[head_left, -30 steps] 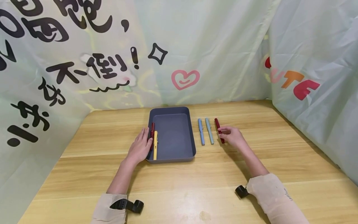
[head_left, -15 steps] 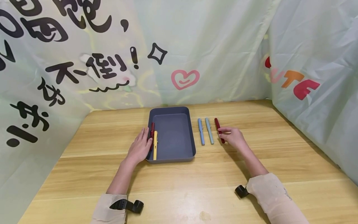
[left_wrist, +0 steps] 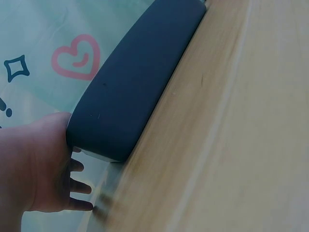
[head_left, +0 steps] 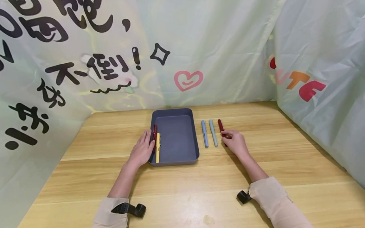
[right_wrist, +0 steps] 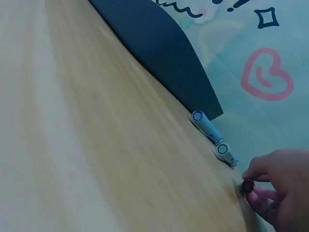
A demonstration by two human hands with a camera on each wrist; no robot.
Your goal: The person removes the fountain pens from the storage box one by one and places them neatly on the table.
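On the table a dark grey-blue tray (head_left: 176, 139) holds a dark red pen (head_left: 155, 130) and a yellow pen (head_left: 157, 152) along its left side. My left hand (head_left: 140, 150) rests at the tray's left edge, fingers straight and thumb over the rim. To the right of the tray, my right hand (head_left: 236, 141) pinches another dark red pen (head_left: 220, 124) between thumb and fingers; that pen's end (right_wrist: 247, 186) shows in the right wrist view. A blue pen (head_left: 204, 134) and a pale green pen (head_left: 213, 133) lie side by side between the tray and this hand.
The wooden table (head_left: 182, 190) extends in front of the tray and to both sides. A printed fabric curtain (head_left: 228, 57) hangs behind the table and along both sides. A black wrist camera (head_left: 243, 197) sits by the right sleeve, another camera (head_left: 139, 210) by the left.
My right hand has shifted slightly, its wrist moving left, and it covers more of the red pen's near end. The left hand, the tray and the other pens stay in place.
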